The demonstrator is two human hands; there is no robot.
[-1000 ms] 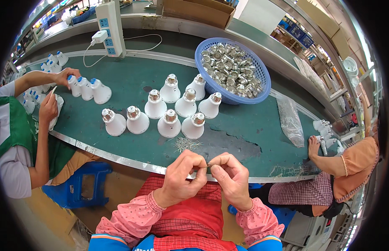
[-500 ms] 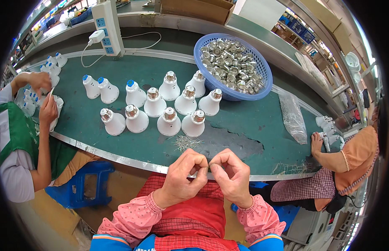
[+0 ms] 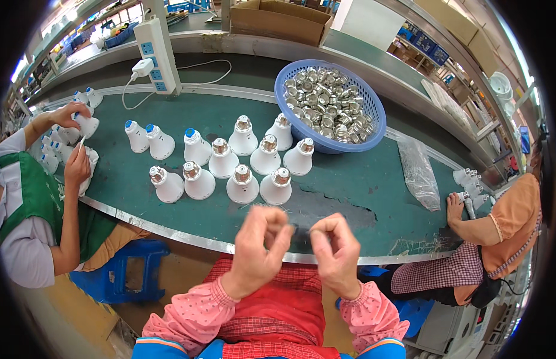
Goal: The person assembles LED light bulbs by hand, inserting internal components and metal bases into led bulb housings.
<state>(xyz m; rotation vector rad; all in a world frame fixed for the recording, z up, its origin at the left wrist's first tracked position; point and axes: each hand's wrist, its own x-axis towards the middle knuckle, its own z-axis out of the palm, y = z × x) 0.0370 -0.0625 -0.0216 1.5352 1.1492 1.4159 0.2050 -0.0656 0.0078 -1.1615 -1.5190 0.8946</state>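
Observation:
Over the table's near edge, my left hand (image 3: pixel 260 246) is closed, thumb against curled fingers, its tips smeared by motion. A short gap away on the right, my right hand (image 3: pixel 336 254) makes a pinch. Whatever either hand holds is too small or blurred to make out. Just beyond them stand several white bulb bodies (image 3: pixel 242 185) with silver screw caps, upright in loose rows. Bulb bodies with blue tips (image 3: pixel 160 142) stand at the left of this group. The small heap of thin wire pins by the front bulbs is mostly hidden behind my left hand.
A blue basket (image 3: pixel 379 113) of metal screw caps (image 3: pixel 328 102) stands at the back. Right of it lies a clear plastic bag (image 3: pixel 418 173). A power strip (image 3: pixel 152 57) with a white plug rises at the back left. Co-workers sit at both sides, handling white bulbs.
My hands have parted from touching fingertips and moved slightly forward, the left now covering the pin heap. The left co-worker has lifted a bulb body. The view has shifted slightly.

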